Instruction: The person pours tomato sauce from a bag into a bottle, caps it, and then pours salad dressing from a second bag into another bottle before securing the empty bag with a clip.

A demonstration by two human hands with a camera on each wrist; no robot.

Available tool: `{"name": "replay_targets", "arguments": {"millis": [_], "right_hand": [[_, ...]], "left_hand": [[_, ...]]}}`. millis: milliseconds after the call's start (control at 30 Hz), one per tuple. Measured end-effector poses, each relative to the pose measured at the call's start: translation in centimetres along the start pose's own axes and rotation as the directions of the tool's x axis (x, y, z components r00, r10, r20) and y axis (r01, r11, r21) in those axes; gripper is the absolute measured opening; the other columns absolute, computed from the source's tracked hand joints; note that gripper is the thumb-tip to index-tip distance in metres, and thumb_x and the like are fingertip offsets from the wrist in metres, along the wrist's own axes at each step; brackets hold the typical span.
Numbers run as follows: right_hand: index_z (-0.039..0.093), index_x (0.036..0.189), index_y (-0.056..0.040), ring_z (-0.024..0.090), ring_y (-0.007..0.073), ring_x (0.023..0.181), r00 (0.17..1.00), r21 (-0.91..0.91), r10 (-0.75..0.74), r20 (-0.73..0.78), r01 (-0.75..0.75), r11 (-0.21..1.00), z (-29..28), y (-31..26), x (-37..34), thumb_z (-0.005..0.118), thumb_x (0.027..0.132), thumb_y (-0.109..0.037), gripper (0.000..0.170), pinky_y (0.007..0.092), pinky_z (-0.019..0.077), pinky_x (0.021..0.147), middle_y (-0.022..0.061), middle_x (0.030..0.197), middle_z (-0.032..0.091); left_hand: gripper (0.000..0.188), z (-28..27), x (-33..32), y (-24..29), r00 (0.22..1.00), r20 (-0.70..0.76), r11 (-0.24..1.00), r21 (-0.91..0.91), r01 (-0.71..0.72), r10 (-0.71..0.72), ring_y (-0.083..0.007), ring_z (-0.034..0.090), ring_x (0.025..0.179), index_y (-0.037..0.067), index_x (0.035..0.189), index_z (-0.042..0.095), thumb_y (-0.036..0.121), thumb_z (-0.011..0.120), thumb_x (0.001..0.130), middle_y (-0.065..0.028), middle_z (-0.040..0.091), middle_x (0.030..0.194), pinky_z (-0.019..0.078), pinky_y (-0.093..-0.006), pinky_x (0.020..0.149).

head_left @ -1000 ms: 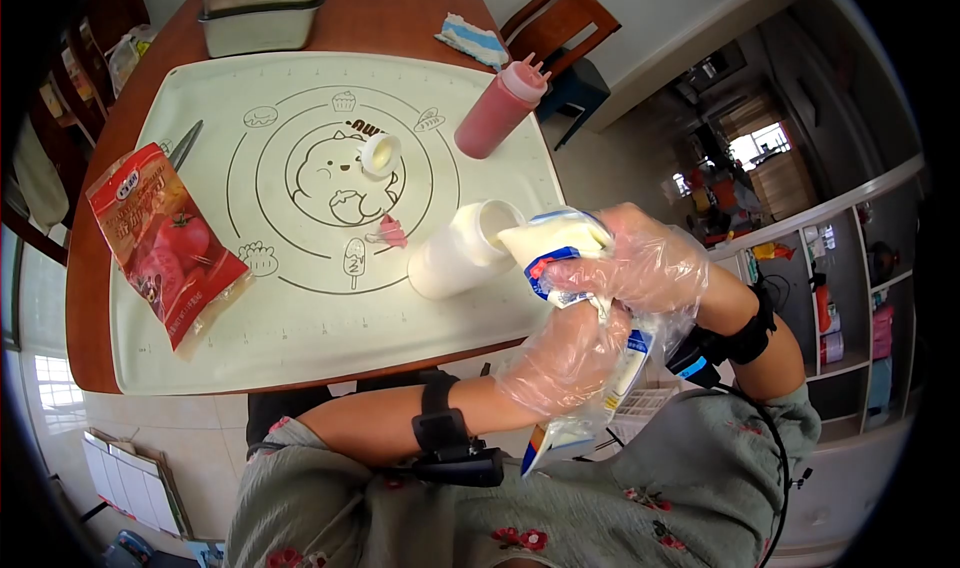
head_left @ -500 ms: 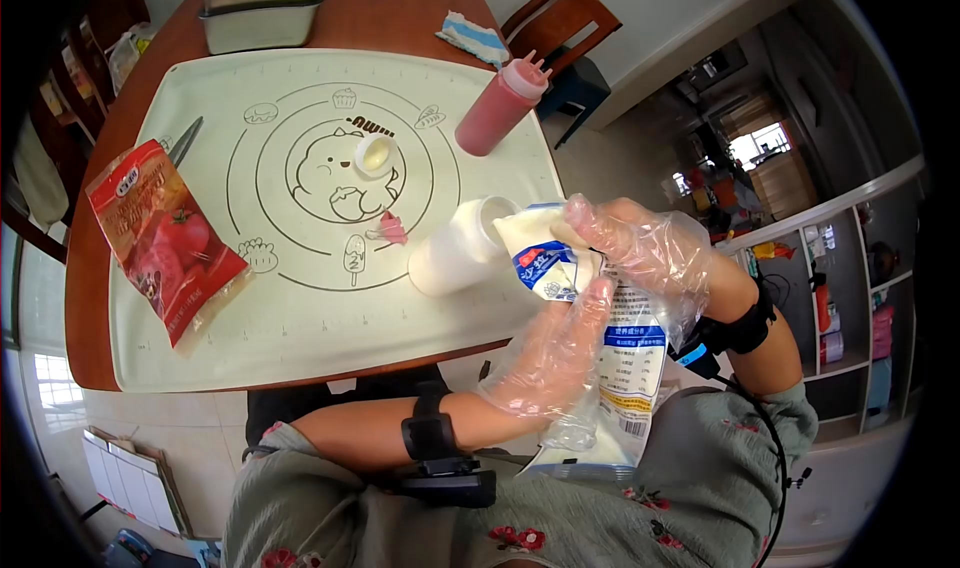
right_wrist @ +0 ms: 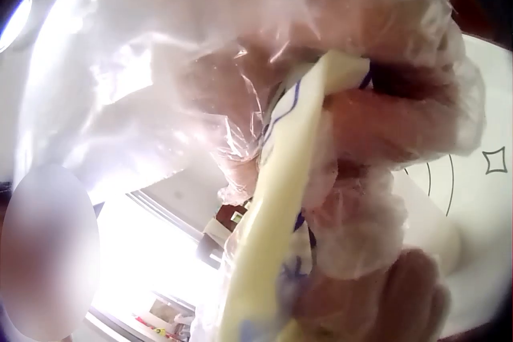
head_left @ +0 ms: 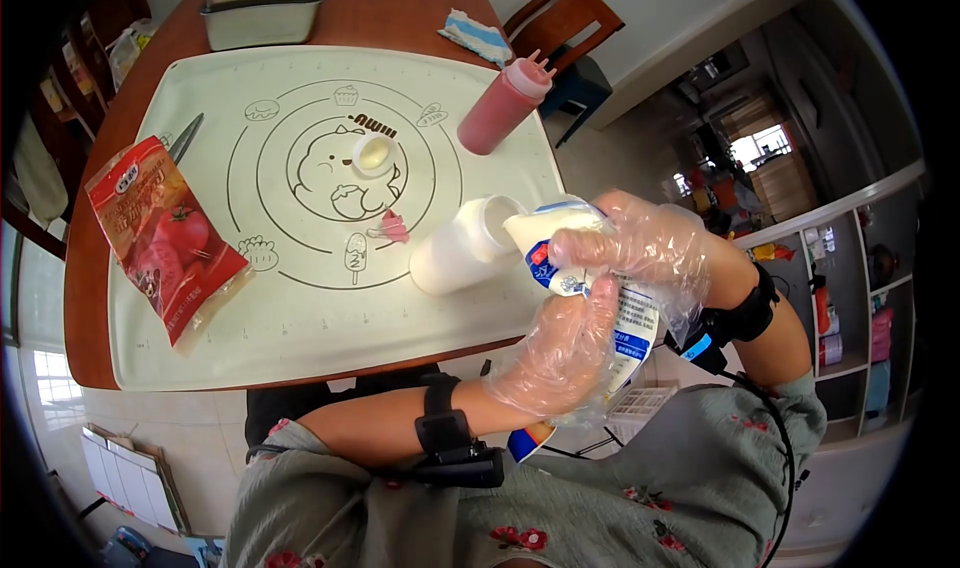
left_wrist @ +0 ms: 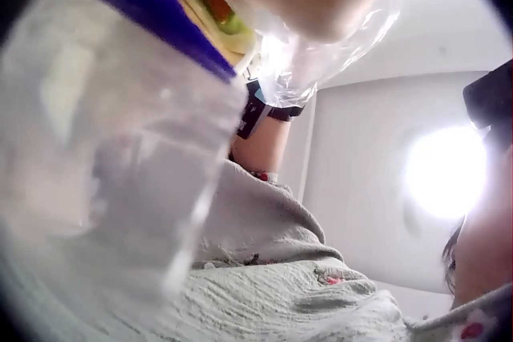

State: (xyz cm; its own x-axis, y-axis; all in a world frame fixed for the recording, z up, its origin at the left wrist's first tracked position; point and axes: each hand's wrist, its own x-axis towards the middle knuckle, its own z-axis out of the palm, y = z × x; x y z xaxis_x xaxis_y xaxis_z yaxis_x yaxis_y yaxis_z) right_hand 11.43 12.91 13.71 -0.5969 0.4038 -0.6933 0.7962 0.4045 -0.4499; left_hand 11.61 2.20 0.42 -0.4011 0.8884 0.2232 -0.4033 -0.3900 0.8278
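Observation:
My right hand [head_left: 650, 243], in a clear plastic glove, grips the upper end of a white and blue salad dressing pouch [head_left: 632, 336], thumb bent over its front. Below it, my gloved left hand [head_left: 558, 356] holds the pouch's middle, fingers pointing up. The pouch's narrow end meets the mouth of a translucent squeeze bottle [head_left: 452, 256] with whitish contents, on the mat. In the right wrist view the pouch [right_wrist: 272, 230] shows edge-on, pale yellow, folded between the fingers. The left wrist view catches the pouch's blue-banded end [left_wrist: 180, 25], blurred.
A white cap [head_left: 374, 156] and a small pink piece [head_left: 394, 227] lie on the printed mat [head_left: 250, 338]. A red tomato pouch [head_left: 165, 243] and a pointed metal blade [head_left: 186, 138] are at left. A red-filled squeeze bottle [head_left: 495, 113] stands at back right, metal containers [head_left: 262, 30] behind.
My left hand, its fingers straighter half a second ago, has moved up and closed round the pouch. The pouch's lower part has turned and bunched. My right thumb has come down onto its front.

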Motion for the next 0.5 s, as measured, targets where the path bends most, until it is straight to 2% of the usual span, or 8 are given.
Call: {"name": "replay_targets", "arguments": {"millis": [67, 100, 133, 167, 267, 367, 433, 500], "right_hand": [[0.068, 0.1, 0.0036, 0.065, 0.014, 0.075, 1.0, -0.085, -0.031, 0.007, 0.031, 0.996, -0.1, -0.4, -0.3, 0.078, 0.078, -0.045, 0.054, 0.0284, 0.0525, 0.068, 0.0085, 0.087, 0.069], [0.067, 0.101, 0.004, 0.065, 0.0134, 0.075, 0.999, -0.127, -0.045, 0.012, 0.046, 0.991, -0.1, -0.5, -0.3, 0.08, 0.077, -0.04, 0.051, 0.0278, 0.0524, 0.069, 0.0081, 0.087, 0.069], [0.067, 0.1, 0.0038, 0.065, 0.0131, 0.076, 0.998, -0.076, -0.065, 0.021, 0.066, 0.995, 0.0, -0.2, -0.2, 0.08, 0.077, -0.038, 0.049, 0.0279, 0.0522, 0.069, 0.0079, 0.088, 0.069], [0.067, 0.099, 0.0036, 0.065, 0.0129, 0.076, 0.996, -0.026, -0.085, 0.028, 0.085, 0.996, 0.1, 0.4, 0.1, 0.081, 0.076, -0.035, 0.047, 0.028, 0.0521, 0.07, 0.0078, 0.088, 0.07], [0.069, 0.1, 0.0014, 0.065, 0.0135, 0.08, 0.995, 0.006, -0.092, 0.029, 0.092, 0.996, 0.2, 0.4, 0.0, 0.081, 0.076, -0.034, 0.045, 0.0285, 0.0515, 0.074, 0.0075, 0.09, 0.07], [0.069, 0.102, 0.0006, 0.064, 0.0135, 0.082, 0.995, 0.006, -0.091, 0.03, 0.091, 0.996, 0.2, 0.2, -0.2, 0.08, 0.076, -0.033, 0.044, 0.0289, 0.0513, 0.076, 0.0073, 0.092, 0.07], [0.069, 0.103, 0.0005, 0.064, 0.0133, 0.083, 0.995, 0.014, -0.094, 0.037, 0.094, 0.995, 0.3, 0.2, -0.1, 0.079, 0.077, -0.032, 0.043, 0.0291, 0.0513, 0.077, 0.0073, 0.093, 0.07], [0.069, 0.104, 0.0003, 0.064, 0.0131, 0.083, 0.994, 0.023, -0.096, 0.049, 0.095, 0.995, 0.3, 0.3, 0.0, 0.078, 0.078, -0.031, 0.042, 0.0293, 0.0513, 0.077, 0.0074, 0.093, 0.07]], "left_hand": [[0.04, -0.1, 0.2, -0.1, 0.999, -0.03, 0.994, 0.103, -0.036, 0.039, -0.0276, 0.064, 0.083, -0.011, 0.109, 0.056, 0.024, 0.036, 0.103, -0.0193, 0.063, 0.09, 0.0489, -0.0365, 0.077], [0.034, -0.3, 0.3, -0.9, 0.969, -0.017, 0.898, 0.382, -0.22, 0.245, -0.0295, 0.064, 0.083, -0.01, 0.108, 0.056, 0.018, 0.04, 0.099, -0.0199, 0.063, 0.089, 0.0492, -0.0374, 0.076], [0.029, -0.6, 0.5, -1.9, 0.902, 0.056, 0.692, 0.621, -0.367, 0.428, -0.0315, 0.064, 0.083, -0.01, 0.108, 0.057, 0.012, 0.043, 0.095, -0.0206, 0.063, 0.088, 0.0495, -0.0382, 0.075], [0.026, -0.7, 0.6, -2.7, 0.805, 0.177, 0.404, 0.792, -0.458, 0.566, -0.0334, 0.064, 0.082, -0.01, 0.108, 0.057, 0.007, 0.047, 0.091, -0.0213, 0.062, 0.087, 0.0498, -0.039, 0.075], [0.027, -0.8, 0.5, -2.7, 0.8, 0.26, 0.301, 0.828, -0.473, 0.541, -0.0348, 0.062, 0.078, -0.009, 0.105, 0.058, 0.001, 0.051, 0.08, -0.0215, 0.061, 0.083, 0.0499, -0.0416, 0.071], [0.025, -0.7, 0.5, -2.6, 0.795, 0.284, 0.223, 0.861, -0.458, 0.537, -0.0343, 0.062, 0.074, -0.01, 0.101, 0.058, 0.002, 0.053, 0.08, -0.0222, 0.061, 0.082, 0.0495, -0.0419, 0.068], [0.026, -0.7, 0.4, -2.7, 0.827, 0.22, 0.446, 0.755, -0.48, 0.517, -0.0341, 0.062, 0.072, -0.011, 0.1, 0.057, 0.001, 0.054, 0.078, -0.0222, 0.061, 0.079, 0.0487, -0.0423, 0.066], [0.028, -0.7, 0.4, -2.6, 0.816, 0.233, 0.449, 0.739, -0.502, 0.529, -0.0334, 0.06, 0.071, -0.012, 0.101, 0.056, 0.001, 0.055, 0.077, -0.0223, 0.06, 0.079, 0.0478, -0.0417, 0.064]]}}
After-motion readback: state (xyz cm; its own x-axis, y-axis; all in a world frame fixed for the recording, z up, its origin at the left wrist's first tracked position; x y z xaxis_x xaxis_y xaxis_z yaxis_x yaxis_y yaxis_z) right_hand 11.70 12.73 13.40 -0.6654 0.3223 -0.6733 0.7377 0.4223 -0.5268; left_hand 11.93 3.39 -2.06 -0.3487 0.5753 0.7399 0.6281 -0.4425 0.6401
